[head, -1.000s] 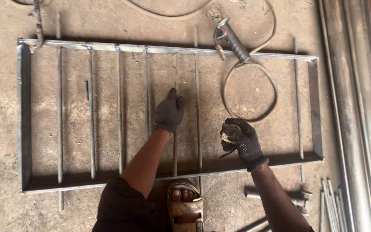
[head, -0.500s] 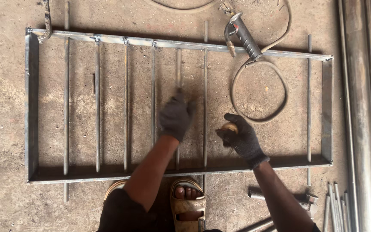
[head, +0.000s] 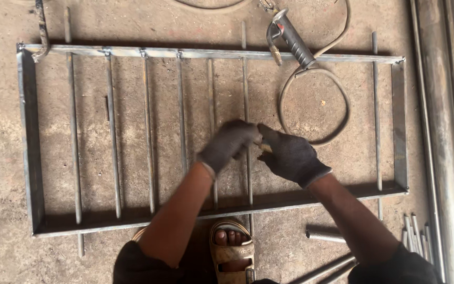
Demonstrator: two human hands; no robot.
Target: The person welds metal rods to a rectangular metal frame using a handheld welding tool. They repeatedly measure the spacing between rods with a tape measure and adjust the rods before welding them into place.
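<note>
Both gloved hands, left hand (head: 230,143) and right hand (head: 289,155), pinch a small piece (head: 265,148) over the frame (head: 27,142), where the left bars (head: 112,131) look fixed and others lie loose.

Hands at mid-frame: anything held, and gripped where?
Both gloved hands, left hand and right hand, meet over a thin vertical steel bar. A small pale object shows between their fingertips; what it is and the exact grip cannot be told.

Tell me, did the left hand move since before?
Yes. The left hand slid right across the frame's bars and now meets the right hand.
</note>
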